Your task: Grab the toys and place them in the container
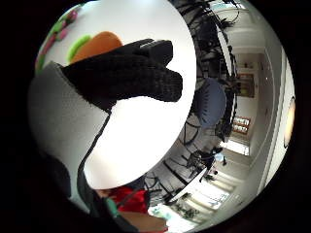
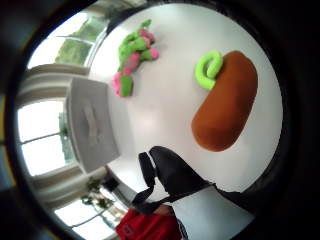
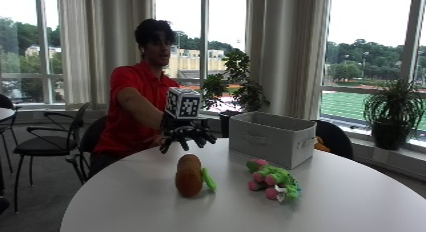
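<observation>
An orange carrot plush (image 3: 189,175) with a green top lies on the round white table (image 3: 133,207). Beside it lies a green and pink plush (image 3: 273,179). A grey fabric container (image 3: 271,138) stands behind them, near the table's far edge. My gloved right hand (image 3: 186,136) hovers above the table just behind the carrot, fingers spread and pointing down, holding nothing. In the thumb side palm view the carrot plush (image 2: 226,100), the green and pink plush (image 2: 133,55) and the container (image 2: 91,125) all show below the palm. A gloved finger (image 1: 126,75) crosses the little finger side view in front of the carrot plush (image 1: 95,43).
A person in a red shirt sits behind the table. Black chairs (image 3: 46,137) stand to the left. Potted plants (image 3: 393,112) line the window sill behind the container.
</observation>
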